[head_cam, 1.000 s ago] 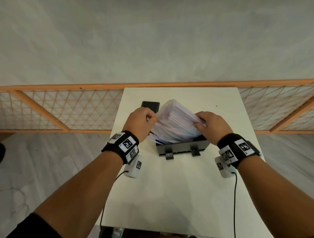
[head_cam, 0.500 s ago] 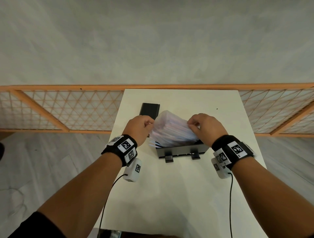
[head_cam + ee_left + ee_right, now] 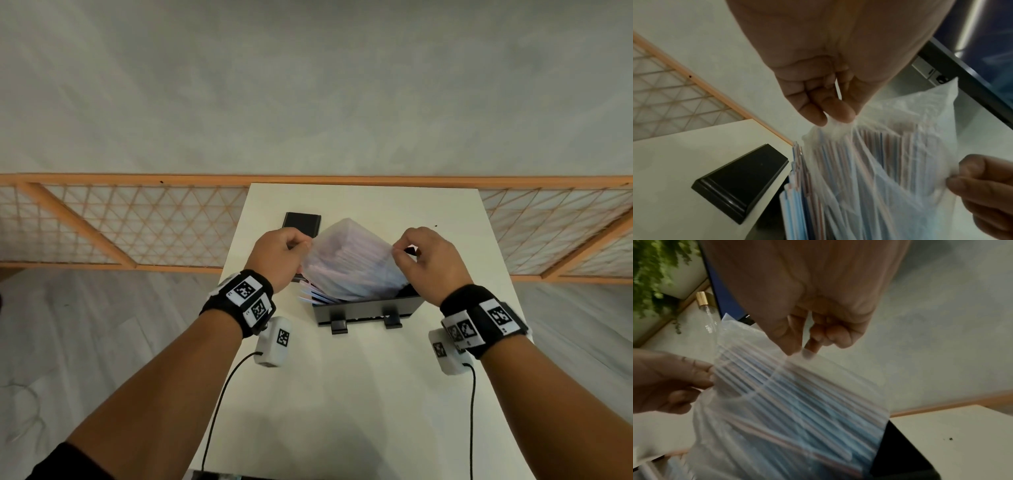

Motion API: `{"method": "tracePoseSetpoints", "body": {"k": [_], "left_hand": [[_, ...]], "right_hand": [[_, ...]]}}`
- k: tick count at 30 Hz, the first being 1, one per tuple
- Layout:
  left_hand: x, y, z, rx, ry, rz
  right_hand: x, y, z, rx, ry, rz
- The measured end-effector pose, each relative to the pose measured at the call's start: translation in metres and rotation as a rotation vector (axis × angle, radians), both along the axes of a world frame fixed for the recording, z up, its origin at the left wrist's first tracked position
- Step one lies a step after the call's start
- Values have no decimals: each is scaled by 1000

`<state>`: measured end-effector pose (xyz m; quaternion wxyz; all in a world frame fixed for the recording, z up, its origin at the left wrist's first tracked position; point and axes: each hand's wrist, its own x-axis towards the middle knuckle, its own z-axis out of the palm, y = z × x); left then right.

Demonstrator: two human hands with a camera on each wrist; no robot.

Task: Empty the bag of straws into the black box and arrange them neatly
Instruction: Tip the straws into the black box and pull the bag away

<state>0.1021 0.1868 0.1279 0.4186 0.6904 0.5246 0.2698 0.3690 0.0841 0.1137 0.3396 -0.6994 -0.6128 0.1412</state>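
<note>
Head view: black box (image 3: 366,306) stands on the tabletop (image 3: 359,394), nearest of the task items, two clips on its front wall. Clear bag (image 3: 352,260) of straws (image 3: 317,295) is held over it, mouth down in the box; straw ends poke out below the left grip, over the box's left edge.

Left hand (image 3: 279,258): grip clenched on the bag's upper left corner. Right hand (image 3: 428,262): grip pinches the upper right corner. Bag stretched between the two grips.

Left wrist view adds: thumb and fingers (image 3: 840,112) bunch the film; straws are blue, white and reddish. Black lid (image 3: 742,180) lies flat on the tabletop, beyond the left grip.

Right wrist view, blurred, adds: thumb and forefinger hold the film edge; a small glass bottle with a gold cap (image 3: 706,308) and green foliage (image 3: 653,272) far off, unseen from the head.
</note>
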Motion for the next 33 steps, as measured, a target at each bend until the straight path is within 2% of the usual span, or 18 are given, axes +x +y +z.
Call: {"method": "tracePoseSetpoints", "body": {"k": [4, 7, 9, 11, 14, 17, 19, 23, 28, 30, 33], "left_hand": [[4, -4, 6, 16, -29, 5], [9, -8, 12, 88, -48, -147], [16, -8, 15, 139, 10, -260], [24, -8, 17, 184, 63, -304], [30, -4, 21, 213, 77, -284], [37, -3, 23, 214, 65, -274], [43, -3, 24, 212, 59, -263], [46, -9, 26, 360, 199, -322], [39, -10, 23, 323, 188, -268], [40, -9, 24, 347, 175, -251], [45, -14, 29, 375, 136, -245]], "right_hand": [[-3, -3, 5, -76, 142, -17], [-5, 0, 8, -95, 237, 1], [-7, 2, 11, -93, 256, 5], [-8, 3, 14, -88, 270, 14], [-6, 5, 16, -108, 259, 76], [-5, 7, 17, -165, 33, 136], [-6, 9, 19, -186, -21, 124], [-7, 11, 18, -169, 24, 102], [-8, 7, 24, -117, 351, 113], [-6, 7, 19, -155, 331, 113], [-5, 7, 9, -218, 145, 123]]}}
